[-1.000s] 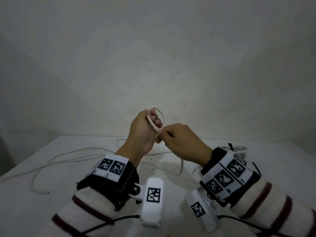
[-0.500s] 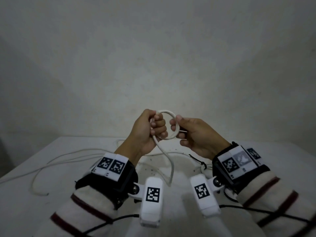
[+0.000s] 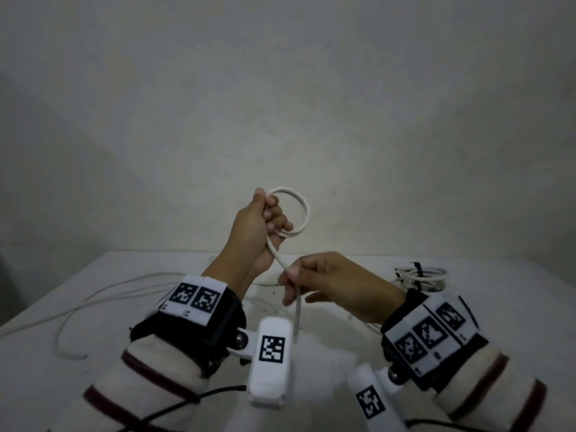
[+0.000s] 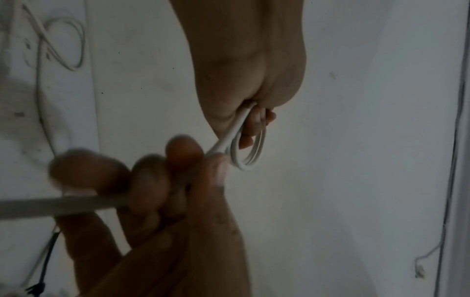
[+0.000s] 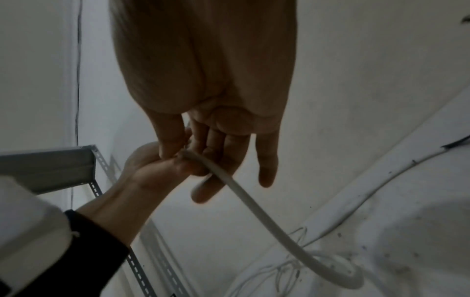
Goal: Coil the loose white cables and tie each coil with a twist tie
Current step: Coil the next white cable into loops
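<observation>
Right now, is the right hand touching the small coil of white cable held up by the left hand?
Apart. The head view shows the right hand pinching the trailing white cable below the coil, which only the left hand grips.

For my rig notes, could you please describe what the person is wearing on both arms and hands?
Both hands, left hand and right hand, are bare. Each arm has a cream knitted sleeve with dark red stripes, then a black wrist strap carrying white tags printed with black square codes. A white rounded camera pod with its own code hangs below each wrist, trailing a thin black cable.
</observation>
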